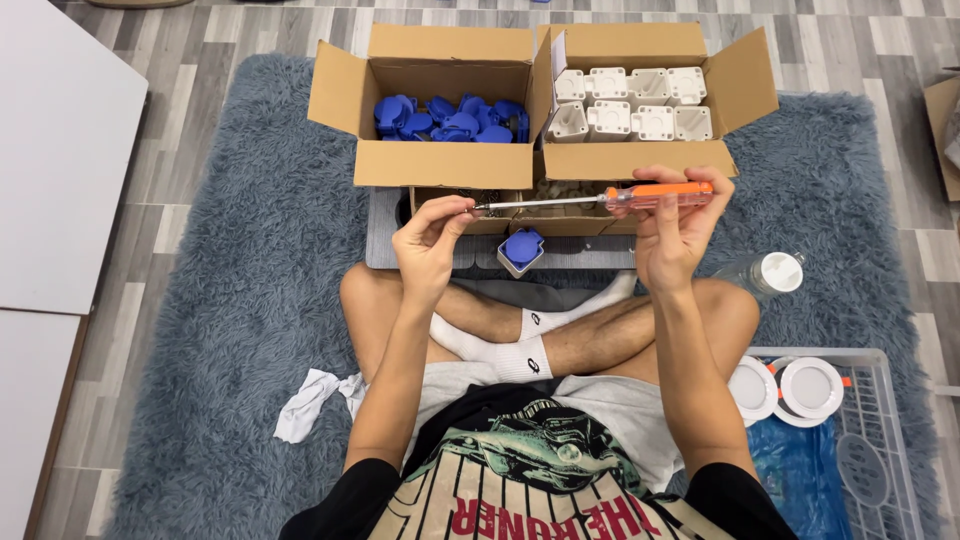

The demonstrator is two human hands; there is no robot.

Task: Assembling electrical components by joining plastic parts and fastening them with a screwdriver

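A white cloth (308,400) lies crumpled on the grey shaggy rug (240,300) at the far left. Behind it, an open cardboard box (440,165) holds a heap of blue plastic caps (450,118). The left hand (428,245) is raised in front of this box, its fingers (452,212) pinching the metal tip of a screwdriver (600,199); whether a small screw sits between them is hard to tell. Below the shaft, one blue-capped part (521,250) rests on a grey tray (385,245). The screwdriver lies level in the air, its orange handle gripped by the right hand (675,230), fingers curled around it. Behind, a second open box (640,160) holds rows of white plastic blocks (630,102). A clear bottle (765,275) lies beside the right knee. At the far right, a wire basket (880,400) holds round white discs (790,387) and a blue bag (795,465).
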